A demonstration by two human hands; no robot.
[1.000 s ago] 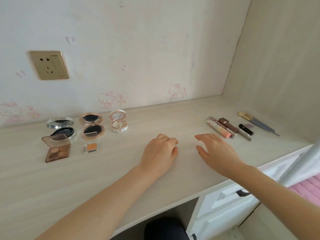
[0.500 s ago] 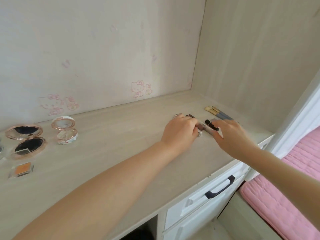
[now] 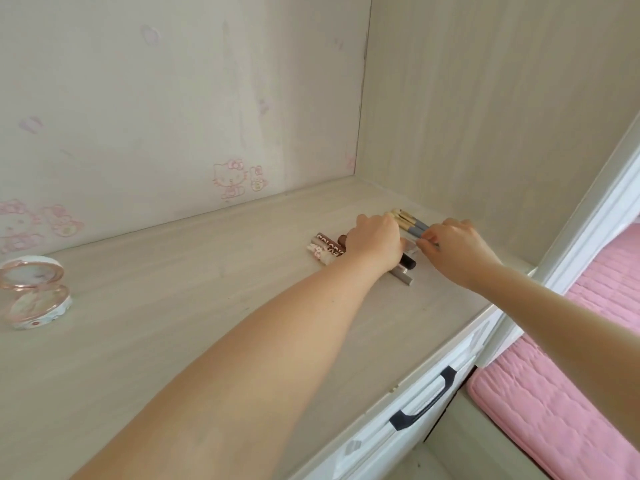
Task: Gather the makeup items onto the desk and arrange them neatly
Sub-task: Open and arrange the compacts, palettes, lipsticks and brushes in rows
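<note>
Two makeup brushes [image 3: 410, 223] with blue-grey handles and pale heads lie near the desk's back right corner. My right hand [image 3: 457, 252] pinches their handle ends between thumb and fingers. My left hand [image 3: 375, 242] lies palm down over a row of tubes, its fingertips at the brush heads; what its fingers hold is hidden. Showing around that hand are a brown lettered tube [image 3: 329, 244], a pink-and-white tube [image 3: 320, 254], a dark tube [image 3: 408, 261] and a grey stick [image 3: 403, 277]. An open round compact [image 3: 34, 294] stands at the far left.
The pale wood desk [image 3: 207, 289] meets a stickered back wall and a wood side panel on the right. White drawers with a black handle [image 3: 424, 407] sit under the front edge. A pink mattress [image 3: 561, 375] lies to the lower right.
The view has swung further right, leaving only one compact in sight. Both hands have moved from the tubes toward the back corner, and my right hand has closed on the brush handles.
</note>
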